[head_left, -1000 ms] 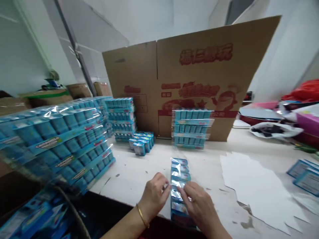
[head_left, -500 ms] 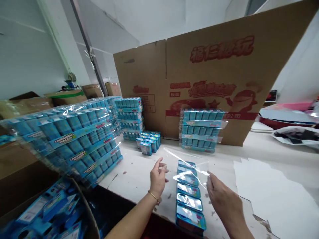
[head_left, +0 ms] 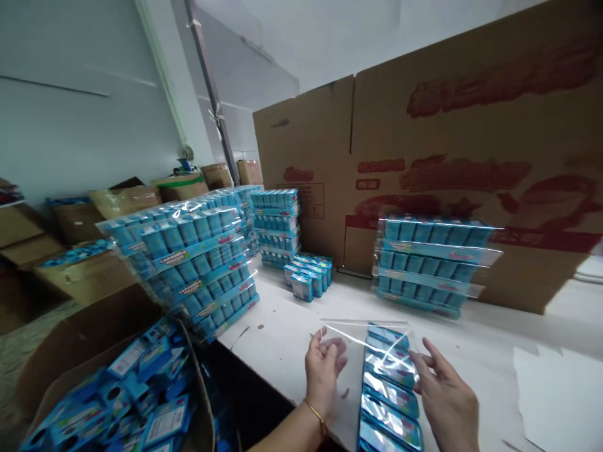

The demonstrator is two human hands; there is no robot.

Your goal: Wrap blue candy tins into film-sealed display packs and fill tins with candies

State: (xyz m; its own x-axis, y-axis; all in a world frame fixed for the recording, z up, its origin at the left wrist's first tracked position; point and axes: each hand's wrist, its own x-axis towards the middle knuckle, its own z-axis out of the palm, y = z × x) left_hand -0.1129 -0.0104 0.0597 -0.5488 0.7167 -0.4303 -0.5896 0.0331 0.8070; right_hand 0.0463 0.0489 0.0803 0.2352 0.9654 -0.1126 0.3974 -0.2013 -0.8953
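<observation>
A row of small blue boxes (head_left: pixel 391 383) lies on the white table (head_left: pixel 282 320) in front of me, with a clear plastic sleeve (head_left: pixel 358 336) stretched over its far end. My left hand (head_left: pixel 325 370) pinches the sleeve's left edge beside the row. On the other side, my right hand (head_left: pixel 447 402) holds the sleeve's right edge, fingers spread along the boxes. A thin gold bangle circles my left wrist.
Wrapped stacks of blue boxes stand at the left (head_left: pixel 193 263), far middle (head_left: pixel 276 226) and right (head_left: pixel 428 263). Loose boxes (head_left: pixel 308 273) sit between them. A large printed carton (head_left: pixel 447 144) stands behind. An open carton of boxes (head_left: pixel 117 402) is low left. White sheets (head_left: pixel 560 395) lie right.
My hands left the middle of the row and spread apart, drawing the clear sleeve open over its far end. The camera has swung left and closer.
</observation>
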